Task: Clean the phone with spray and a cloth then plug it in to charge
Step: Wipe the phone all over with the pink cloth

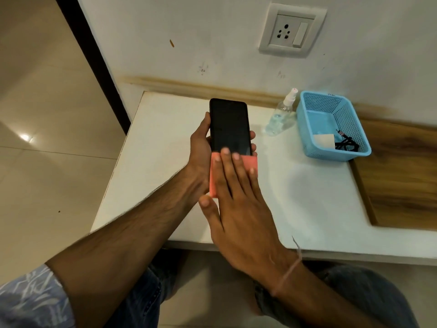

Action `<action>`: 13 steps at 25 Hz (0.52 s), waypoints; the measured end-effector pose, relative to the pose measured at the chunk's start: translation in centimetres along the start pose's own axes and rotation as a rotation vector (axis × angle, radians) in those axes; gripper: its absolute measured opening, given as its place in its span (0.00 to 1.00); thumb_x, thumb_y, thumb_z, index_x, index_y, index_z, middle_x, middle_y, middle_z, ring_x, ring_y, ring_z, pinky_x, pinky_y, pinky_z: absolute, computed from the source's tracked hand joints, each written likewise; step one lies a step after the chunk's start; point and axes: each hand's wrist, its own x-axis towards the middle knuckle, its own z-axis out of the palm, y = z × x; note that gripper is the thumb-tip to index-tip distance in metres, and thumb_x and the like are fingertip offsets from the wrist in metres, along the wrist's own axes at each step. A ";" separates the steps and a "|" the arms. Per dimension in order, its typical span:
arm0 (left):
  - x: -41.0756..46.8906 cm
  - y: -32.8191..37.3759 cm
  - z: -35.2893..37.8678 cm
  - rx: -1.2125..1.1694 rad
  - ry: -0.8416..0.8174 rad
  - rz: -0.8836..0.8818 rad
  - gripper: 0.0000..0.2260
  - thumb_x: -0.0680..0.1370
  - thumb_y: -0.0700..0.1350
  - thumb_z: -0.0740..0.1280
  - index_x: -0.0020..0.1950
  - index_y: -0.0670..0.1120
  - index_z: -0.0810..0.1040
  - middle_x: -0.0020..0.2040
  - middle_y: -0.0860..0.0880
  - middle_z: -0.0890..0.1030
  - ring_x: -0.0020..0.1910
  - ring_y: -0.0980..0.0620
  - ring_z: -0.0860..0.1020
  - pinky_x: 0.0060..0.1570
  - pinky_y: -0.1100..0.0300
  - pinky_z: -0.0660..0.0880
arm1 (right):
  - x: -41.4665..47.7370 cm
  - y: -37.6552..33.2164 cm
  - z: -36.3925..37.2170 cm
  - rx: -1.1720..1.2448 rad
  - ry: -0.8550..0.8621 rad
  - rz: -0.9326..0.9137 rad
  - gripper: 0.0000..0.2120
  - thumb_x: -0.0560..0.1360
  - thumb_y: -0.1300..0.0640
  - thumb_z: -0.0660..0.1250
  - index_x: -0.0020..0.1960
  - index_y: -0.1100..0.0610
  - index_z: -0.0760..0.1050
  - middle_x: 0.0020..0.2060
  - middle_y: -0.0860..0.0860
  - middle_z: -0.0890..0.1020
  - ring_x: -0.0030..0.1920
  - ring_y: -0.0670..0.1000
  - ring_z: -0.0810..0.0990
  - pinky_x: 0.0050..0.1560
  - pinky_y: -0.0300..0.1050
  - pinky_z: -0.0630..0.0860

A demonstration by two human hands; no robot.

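A white table (179, 221) stands against the wall. On it, near the back, a clear spray bottle (281, 114) stands just beside a blue basket (307, 129).

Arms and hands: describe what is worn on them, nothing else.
Both forearms are bare. The left arm has a short sleeve near the elbow, pale blue with a white pattern. The right wrist wears a thin pinkish thread band. Neither the left hand nor the right hand shows rings or gloves.

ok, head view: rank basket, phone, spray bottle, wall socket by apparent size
1. blue basket
2. phone, though it is held nearer the camera
3. wall socket and spray bottle: too close to rank
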 end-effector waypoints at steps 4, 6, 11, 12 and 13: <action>0.4 0.1 -0.4 0.003 0.030 0.035 0.34 0.80 0.68 0.52 0.63 0.38 0.77 0.52 0.40 0.81 0.47 0.42 0.80 0.51 0.51 0.77 | 1.4 1.0 -0.5 -0.044 -0.014 -0.031 0.33 0.80 0.37 0.35 0.79 0.54 0.42 0.79 0.51 0.44 0.78 0.50 0.40 0.78 0.55 0.44; 0.5 -0.1 -0.4 0.026 0.053 0.091 0.30 0.81 0.65 0.54 0.58 0.43 0.84 0.53 0.44 0.85 0.51 0.46 0.84 0.52 0.54 0.80 | 5.8 1.7 -1.2 -0.059 -0.008 0.024 0.32 0.80 0.39 0.36 0.79 0.54 0.41 0.79 0.52 0.43 0.78 0.51 0.39 0.78 0.54 0.41; 0.1 -1.5 0.2 -0.052 0.036 0.163 0.22 0.83 0.59 0.56 0.71 0.51 0.75 0.69 0.50 0.79 0.70 0.49 0.75 0.72 0.52 0.66 | 13.1 2.6 -1.9 -0.060 -0.034 0.157 0.31 0.82 0.41 0.39 0.79 0.57 0.45 0.79 0.55 0.46 0.79 0.54 0.43 0.77 0.57 0.43; 0.2 -1.4 0.0 -0.051 0.035 0.159 0.22 0.83 0.59 0.55 0.70 0.51 0.76 0.68 0.50 0.79 0.69 0.49 0.75 0.71 0.52 0.67 | 12.4 2.6 -1.6 -0.061 -0.027 0.157 0.31 0.82 0.41 0.40 0.79 0.57 0.45 0.79 0.55 0.46 0.79 0.54 0.43 0.77 0.56 0.43; 0.2 -1.2 -0.2 -0.035 0.039 0.153 0.22 0.83 0.59 0.55 0.67 0.50 0.79 0.64 0.50 0.82 0.66 0.50 0.78 0.68 0.54 0.71 | 11.1 2.5 -1.3 -0.066 -0.022 0.143 0.31 0.82 0.41 0.39 0.79 0.57 0.45 0.79 0.54 0.46 0.79 0.53 0.42 0.77 0.56 0.43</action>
